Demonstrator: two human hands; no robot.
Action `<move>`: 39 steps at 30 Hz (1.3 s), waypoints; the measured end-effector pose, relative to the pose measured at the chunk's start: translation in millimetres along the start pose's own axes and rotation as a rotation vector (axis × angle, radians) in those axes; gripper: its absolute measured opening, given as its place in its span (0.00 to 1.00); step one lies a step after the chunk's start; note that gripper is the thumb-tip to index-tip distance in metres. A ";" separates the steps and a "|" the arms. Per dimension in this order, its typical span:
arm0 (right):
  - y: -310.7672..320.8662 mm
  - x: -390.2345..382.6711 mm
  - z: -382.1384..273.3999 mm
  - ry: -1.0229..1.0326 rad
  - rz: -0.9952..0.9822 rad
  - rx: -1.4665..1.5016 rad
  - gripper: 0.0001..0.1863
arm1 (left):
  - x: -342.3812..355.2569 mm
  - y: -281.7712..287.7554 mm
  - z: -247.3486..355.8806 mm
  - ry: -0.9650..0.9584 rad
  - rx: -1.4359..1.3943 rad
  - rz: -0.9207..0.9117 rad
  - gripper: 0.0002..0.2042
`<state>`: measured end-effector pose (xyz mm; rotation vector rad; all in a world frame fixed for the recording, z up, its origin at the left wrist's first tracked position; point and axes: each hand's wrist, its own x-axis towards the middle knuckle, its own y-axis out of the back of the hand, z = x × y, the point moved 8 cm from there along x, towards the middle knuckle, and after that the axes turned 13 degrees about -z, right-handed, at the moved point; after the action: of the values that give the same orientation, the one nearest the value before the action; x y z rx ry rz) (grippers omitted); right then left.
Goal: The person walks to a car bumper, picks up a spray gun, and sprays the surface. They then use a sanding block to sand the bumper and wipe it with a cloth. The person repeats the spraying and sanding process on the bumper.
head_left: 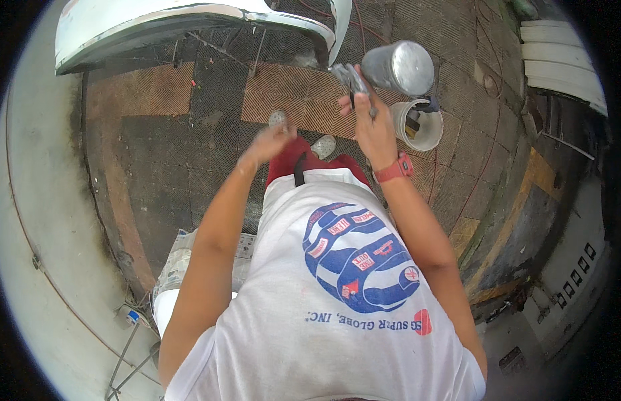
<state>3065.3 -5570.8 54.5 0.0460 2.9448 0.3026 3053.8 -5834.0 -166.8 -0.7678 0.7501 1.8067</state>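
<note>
A grey spray gun (350, 81) with a large silver metal cup (412, 68) is held in my right hand (375, 127). The fingers of that hand are closed round the gun's handle, and the cup leans out to the right of it. My left hand (273, 143) hovers in front of my waist, apart from the gun. Its fingers look bent, but motion smears them, and I see nothing in them. Beyond the spray gun, a white curved panel (143, 28), like a car bumper, is raised off the floor on thin metal legs.
A white bucket (439, 131) with dark and yellowish items inside stands right of my right hand. Hoses (500, 80) trail over the matted floor. White ribbed panels (558, 53) are at the far right. A pale wall (39, 174) runs along the left, with newspaper (180, 257) beside my left arm.
</note>
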 end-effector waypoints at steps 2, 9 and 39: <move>2.1 14.5 -2.5 0.015 0.004 -0.014 0.35 | -31.7 -81.3 -44.3 -0.125 0.109 -0.173 0.34; 1.5 41.3 -0.4 0.017 -0.014 0.023 0.34 | -68.0 -139.3 -176.0 0.191 -0.537 0.062 0.35; 24.0 0.8 -87.8 0.068 -0.232 -0.049 0.44 | -18.1 124.3 234.2 -0.486 -0.588 0.943 0.49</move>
<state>3048.9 -5564.7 143.9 -0.3159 2.9677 0.3471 2904.1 -5700.9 7.9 -0.2725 0.2281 2.9991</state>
